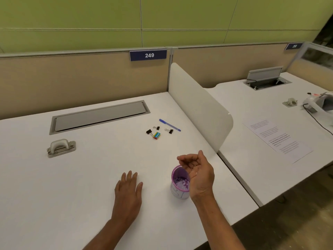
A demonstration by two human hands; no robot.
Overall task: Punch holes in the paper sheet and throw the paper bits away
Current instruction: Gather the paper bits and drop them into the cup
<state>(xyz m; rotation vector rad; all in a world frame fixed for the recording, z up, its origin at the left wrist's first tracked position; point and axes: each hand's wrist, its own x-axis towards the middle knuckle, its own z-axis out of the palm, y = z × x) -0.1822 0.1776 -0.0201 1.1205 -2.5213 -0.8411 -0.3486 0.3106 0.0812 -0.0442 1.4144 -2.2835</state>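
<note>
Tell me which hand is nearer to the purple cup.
Right. The right hand hovers cupped, palm up, just over the rim of the cup. The left hand lies flat on the desk to its left, apart from it.

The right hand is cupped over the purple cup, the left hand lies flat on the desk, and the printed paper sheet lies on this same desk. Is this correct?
Not quite: the head view shows the printed paper sheet on the neighbouring desk, beyond the white divider. The right hand is cupped over the purple cup, and the left hand lies flat on the desk.
</note>
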